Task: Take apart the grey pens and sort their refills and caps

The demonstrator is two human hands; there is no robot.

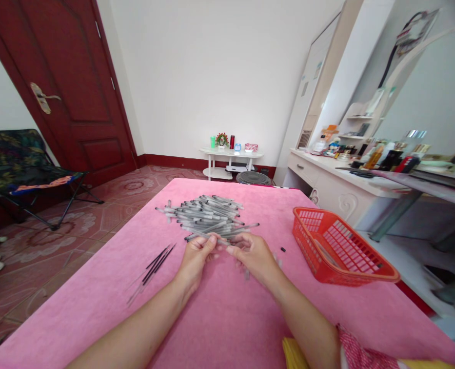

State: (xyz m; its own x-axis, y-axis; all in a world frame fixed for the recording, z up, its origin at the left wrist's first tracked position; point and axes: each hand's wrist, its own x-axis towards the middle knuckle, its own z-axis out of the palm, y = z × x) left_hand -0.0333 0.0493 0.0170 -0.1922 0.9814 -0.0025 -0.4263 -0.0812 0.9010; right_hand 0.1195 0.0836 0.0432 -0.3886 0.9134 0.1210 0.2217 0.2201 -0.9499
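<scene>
My left hand (200, 253) and my right hand (253, 253) are close together over the front of a pile of pens. Both pinch a clear pen barrel (223, 242), which lies crosswise between their fingertips. Right behind them, the pile of grey, translucent pens (208, 212) with dark ends is heaped on the pink cloth. Several thin black pen refills (158, 264) lie to the left of my left hand. Small translucent pieces (246, 274), perhaps pen caps, lie partly hidden under my right hand. A small black plug (283, 249) rests to its right.
A red plastic basket (342, 251) with something pale inside stands at the right of the pink-covered table (227, 318). Beyond are a small white stand (231, 152), a folding chair (31, 174) at left, and a dressing table (338, 171) with bottles at right.
</scene>
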